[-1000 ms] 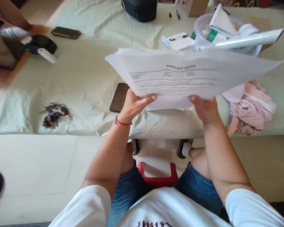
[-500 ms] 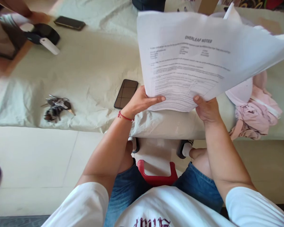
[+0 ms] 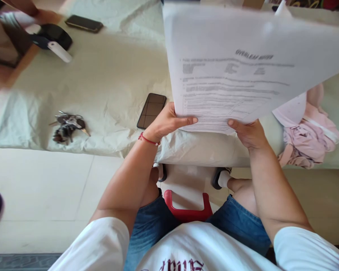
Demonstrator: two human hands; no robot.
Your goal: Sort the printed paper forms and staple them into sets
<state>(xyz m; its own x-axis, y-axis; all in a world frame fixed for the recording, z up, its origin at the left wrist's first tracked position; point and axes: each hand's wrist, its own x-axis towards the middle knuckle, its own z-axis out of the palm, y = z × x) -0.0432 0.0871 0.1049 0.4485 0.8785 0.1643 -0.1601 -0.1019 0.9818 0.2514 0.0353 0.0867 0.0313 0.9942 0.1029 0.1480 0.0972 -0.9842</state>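
Here, a long table (image 3: 107, 75) draped in a pale, crumpled cloth fills most of the room in front of the seated person, whose knees in blue denim sit just under its near edge. Above it, lifted off the cloth and tilted up toward the face, is a sheaf of printed papers (image 3: 243, 64), the top sheet headed in bold and covered with lines of small type, its upper part blurred. The left hand (image 3: 166, 122) is closed on the bottom left edge of the sheaf, thumb lying across the front of the page, a red thread at the wrist. The right hand (image 3: 250, 133) pinches the bottom edge a little to the right, thumb on top, so the two hands are apart with the lower margin between them. To the right, partly under the sheets, lies a heap of pink cloth (image 3: 310, 135). Just beside the left hand a dark phone (image 3: 151, 110) rests face up on the table. Farther left sits a bunch of keys (image 3: 67, 127), and at the far edge a second phone (image 3: 84, 23).
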